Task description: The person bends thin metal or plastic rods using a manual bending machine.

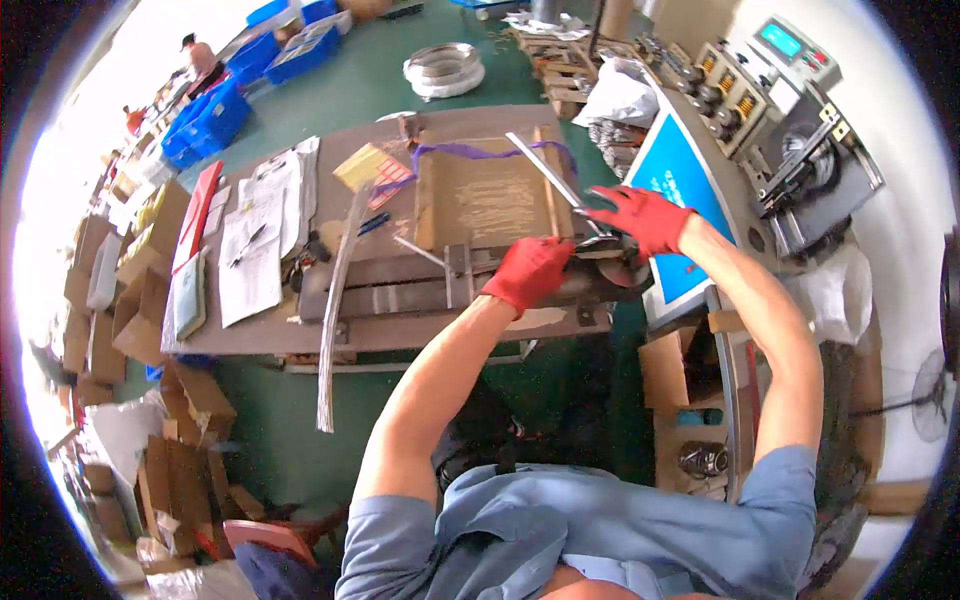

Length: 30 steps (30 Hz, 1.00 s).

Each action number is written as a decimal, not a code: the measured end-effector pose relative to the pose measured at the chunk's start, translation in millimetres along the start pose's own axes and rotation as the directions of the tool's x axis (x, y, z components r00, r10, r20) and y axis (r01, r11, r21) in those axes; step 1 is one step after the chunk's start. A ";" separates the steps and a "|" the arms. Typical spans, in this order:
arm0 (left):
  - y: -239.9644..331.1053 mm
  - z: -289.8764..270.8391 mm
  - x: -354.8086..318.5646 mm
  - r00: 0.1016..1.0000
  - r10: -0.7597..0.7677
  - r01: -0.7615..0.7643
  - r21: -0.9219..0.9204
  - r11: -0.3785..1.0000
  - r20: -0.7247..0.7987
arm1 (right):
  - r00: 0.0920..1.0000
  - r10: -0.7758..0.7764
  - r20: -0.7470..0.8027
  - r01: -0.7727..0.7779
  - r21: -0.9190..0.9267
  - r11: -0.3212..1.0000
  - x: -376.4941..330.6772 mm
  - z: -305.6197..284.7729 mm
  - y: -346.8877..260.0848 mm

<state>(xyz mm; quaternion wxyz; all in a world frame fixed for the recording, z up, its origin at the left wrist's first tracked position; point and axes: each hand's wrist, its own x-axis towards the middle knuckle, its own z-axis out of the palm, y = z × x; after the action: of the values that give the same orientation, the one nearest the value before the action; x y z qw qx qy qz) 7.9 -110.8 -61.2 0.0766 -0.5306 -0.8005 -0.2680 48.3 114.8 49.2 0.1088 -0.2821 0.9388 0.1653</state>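
Observation:
My left hand, in a red glove, is closed at the right part of a dark metal bar fixture on the workbench. What its curled fingers grip, if anything, is hidden. To its right, my right hand, also red-gloved, reaches in with fingers apart beside the lower end of a thin pale metal strip. That strip slants across a wooden-edged tray with a purple band along its far edge. Under the right hand is a dark round part, partly covered. A short thin rod lies left of my left hand.
A bundle of long thin rods overhangs the bench's near edge. Papers, a red folder, blue pens and a yellow card lie leftward. At right stand a blue panel and a machine with a screen.

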 end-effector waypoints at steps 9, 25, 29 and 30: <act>-3.3 6.2 -3.8 0.992 -0.102 0.097 0.059 0.994 0.079 | 0.998 -0.065 -0.004 0.064 -0.144 0.988 2.5 18.8 24.6; -6.7 5.5 4.1 0.979 -0.154 0.141 0.096 0.985 0.137 | 0.809 0.583 0.074 -0.521 0.549 0.653 -159.2 90.0 -41.1; -5.0 -2.1 1.4 0.980 -0.131 0.133 -0.003 0.991 0.153 | 0.723 0.671 0.162 -0.302 0.948 0.097 -160.1 118.0 -91.6; -5.2 -6.2 -1.9 0.977 -0.142 0.140 0.023 0.990 0.158 | 0.673 0.694 0.255 -0.266 0.959 -0.094 -150.6 101.5 -117.5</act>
<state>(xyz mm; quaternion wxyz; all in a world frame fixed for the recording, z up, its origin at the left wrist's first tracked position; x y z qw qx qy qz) 3.2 -117.0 -58.6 -0.0039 -0.4918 -0.8412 -0.2248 249.1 134.6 -28.7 0.0345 0.2040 0.8401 -0.5015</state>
